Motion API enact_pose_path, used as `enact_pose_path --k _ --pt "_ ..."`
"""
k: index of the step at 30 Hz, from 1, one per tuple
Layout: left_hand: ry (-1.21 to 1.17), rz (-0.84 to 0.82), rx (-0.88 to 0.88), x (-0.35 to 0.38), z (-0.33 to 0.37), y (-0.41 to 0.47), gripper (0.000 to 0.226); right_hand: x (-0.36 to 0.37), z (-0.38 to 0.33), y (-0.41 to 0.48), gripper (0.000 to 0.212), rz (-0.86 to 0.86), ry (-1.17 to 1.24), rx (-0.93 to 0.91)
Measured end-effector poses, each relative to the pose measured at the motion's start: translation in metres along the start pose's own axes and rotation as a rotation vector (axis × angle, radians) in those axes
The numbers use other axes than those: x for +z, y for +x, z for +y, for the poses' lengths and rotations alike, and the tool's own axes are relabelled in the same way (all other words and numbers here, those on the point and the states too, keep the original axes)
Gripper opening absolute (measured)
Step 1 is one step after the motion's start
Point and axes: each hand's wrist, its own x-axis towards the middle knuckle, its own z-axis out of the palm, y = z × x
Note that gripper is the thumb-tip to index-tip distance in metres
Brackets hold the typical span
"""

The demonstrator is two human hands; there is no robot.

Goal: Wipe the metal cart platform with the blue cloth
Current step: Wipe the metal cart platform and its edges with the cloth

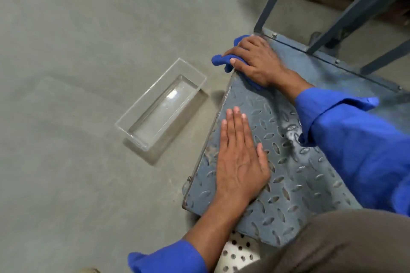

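Left hand (pixel 241 157) lies flat, palm down, fingers (pixel 235 124) straight and together. Right hand (pixel 257 60), arm stretched forward, curls round the cloth (pixel 218 61).

— Where is the cloth (pixel 219 61)?
— On the cart platform (pixel 292 184)'s far left corner, under the right hand (pixel 257 60), overhanging the edge.
— The left hand (pixel 239 162)?
— Nearer, flat on the platform's left side. A tray (pixel 162 106) sits on the floor (pixel 66 51), left of it.

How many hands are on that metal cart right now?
2. The left hand lies flat on the cart platform near its left edge; the right hand holds the blue cloth against the far left corner.
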Motion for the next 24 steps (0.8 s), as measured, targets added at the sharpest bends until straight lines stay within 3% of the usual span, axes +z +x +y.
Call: enact_pose_path --k 5,8,10,15,20,24 --pt "-0.034 0.048 -0.108 -0.001 -0.005 -0.034 0.084 0.006 -0.067 -0.054 0.043 -0.056 0.066 -0.148" --pt "-0.012 0.091 -0.143 0.002 -0.008 -0.050 0.086 -0.002 -0.057 -0.048 0.045 -0.133 0.096 -0.219" --pt "0.004 0.087 -0.142 0.003 -0.007 -0.051 0.086 -0.008 -0.029 -0.024 0.045 -0.133 0.076 -0.178" --pt "0.022 0.088 -0.136 0.006 -0.010 -0.051 0.085 -0.005 0.007 -0.001 0.050 -0.050 0.076 0.198" --pt "0.017 0.130 -0.127 0.010 -0.013 -0.043 0.085 -0.001 -0.061 -0.070 0.046 -0.041 0.109 0.102" --pt "0.015 0.110 -0.058 0.008 -0.026 -0.043 0.086 -0.001 -0.077 -0.115 0.050 -0.052 0.112 0.028"
